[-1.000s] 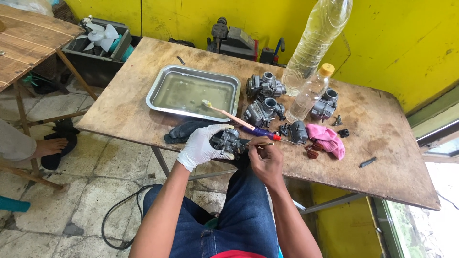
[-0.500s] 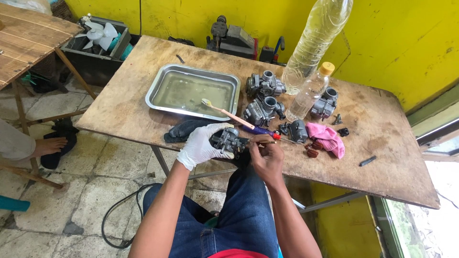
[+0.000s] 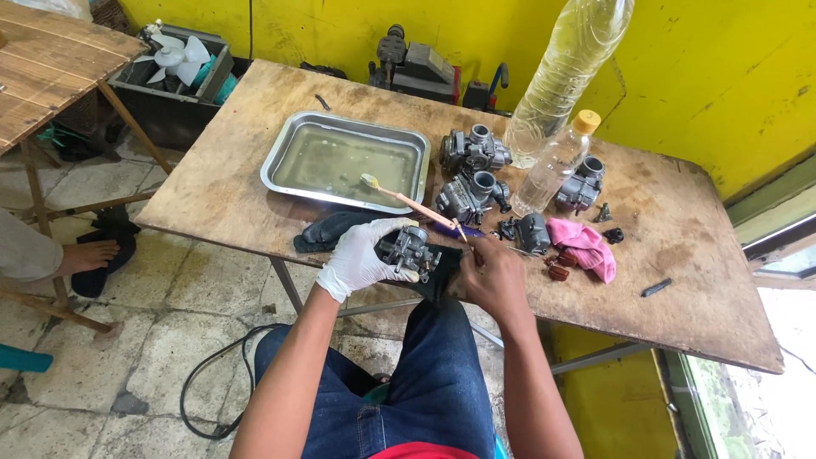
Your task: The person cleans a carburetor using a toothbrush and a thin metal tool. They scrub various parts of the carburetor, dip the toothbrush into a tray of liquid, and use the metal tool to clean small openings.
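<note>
While the carburetor (image 3: 410, 250) sits at the table's (image 3: 680, 280) near edge on a dark cloth (image 3: 340, 228), the gloved left hand (image 3: 361, 259) wraps it, fingers curled tight. The bare right hand (image 3: 491, 276), at its three o'clock, pinches a toothbrush (image 3: 408, 201) angled toward ten o'clock over the metal tray (image 3: 280, 166). Scrubbing well likely calls for a steady body and short strokes.

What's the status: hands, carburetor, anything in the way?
Left hand, gloved, grips carburetor. Right hand bare, holding a thin tool at it. Toothbrush on tray rim, just behind.
</note>
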